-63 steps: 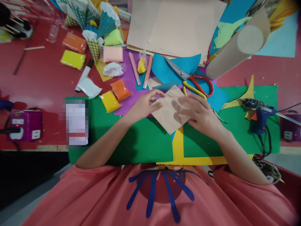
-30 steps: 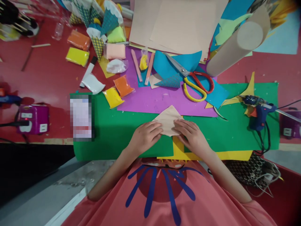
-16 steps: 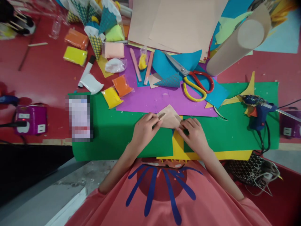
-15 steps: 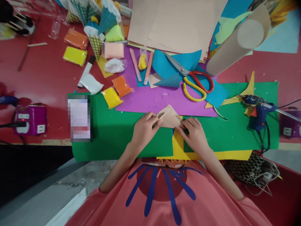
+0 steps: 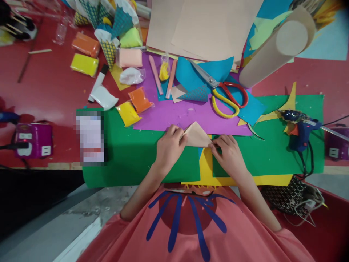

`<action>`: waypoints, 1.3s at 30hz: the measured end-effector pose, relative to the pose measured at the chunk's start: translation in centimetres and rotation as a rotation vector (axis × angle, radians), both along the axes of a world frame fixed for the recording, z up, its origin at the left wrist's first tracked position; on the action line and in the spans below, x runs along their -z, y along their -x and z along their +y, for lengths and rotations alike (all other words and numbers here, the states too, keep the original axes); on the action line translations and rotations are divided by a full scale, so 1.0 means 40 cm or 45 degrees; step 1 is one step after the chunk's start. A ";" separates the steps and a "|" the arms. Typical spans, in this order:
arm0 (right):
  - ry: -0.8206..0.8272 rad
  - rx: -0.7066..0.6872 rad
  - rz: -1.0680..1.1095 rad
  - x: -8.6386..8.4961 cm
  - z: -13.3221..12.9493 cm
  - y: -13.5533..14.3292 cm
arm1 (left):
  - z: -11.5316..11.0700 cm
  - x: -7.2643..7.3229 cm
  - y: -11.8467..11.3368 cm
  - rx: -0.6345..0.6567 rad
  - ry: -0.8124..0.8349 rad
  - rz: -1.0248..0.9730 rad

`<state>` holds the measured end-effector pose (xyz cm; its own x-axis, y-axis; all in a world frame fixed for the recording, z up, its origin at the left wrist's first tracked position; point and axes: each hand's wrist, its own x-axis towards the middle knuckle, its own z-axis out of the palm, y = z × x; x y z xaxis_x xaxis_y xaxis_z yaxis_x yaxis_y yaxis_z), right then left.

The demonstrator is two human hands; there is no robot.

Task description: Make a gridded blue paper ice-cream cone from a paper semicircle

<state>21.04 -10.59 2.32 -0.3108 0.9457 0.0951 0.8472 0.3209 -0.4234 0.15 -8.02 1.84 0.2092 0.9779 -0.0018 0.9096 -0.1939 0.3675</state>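
Observation:
A small piece of beige paper, partly rolled or folded, is held between my two hands above the green sheet. My left hand pinches its left end between thumb and fingers. At the right corner, the thumb and fingertips of my right hand are closed on the paper. Just beyond lies a purple sheet. On it rest a blue patterned paper cone and scissors with red and yellow handles.
A blue glue gun with a cord lies to the right. A beige paper roll stands behind it. Clay packets, a marker and a phone are at the left. Several paper cones and beige sheets lie farther back.
The left end of the beige paper has turned inward and the piece looks narrower. My left hand has shifted slightly right and up; my right hand stays at the right corner.

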 end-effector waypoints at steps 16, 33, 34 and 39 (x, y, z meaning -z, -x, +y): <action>-0.085 0.152 -0.039 0.008 -0.001 0.007 | 0.009 -0.002 -0.011 -0.055 -0.061 0.030; -0.282 -0.327 -0.043 0.005 0.001 -0.021 | 0.021 -0.015 0.057 0.690 -0.238 0.153; -0.292 -0.348 -0.046 0.005 0.005 -0.021 | 0.020 -0.023 0.056 0.702 -0.237 0.153; -0.300 -0.372 -0.013 -0.002 0.024 -0.009 | 0.013 -0.053 0.023 0.668 -0.170 0.192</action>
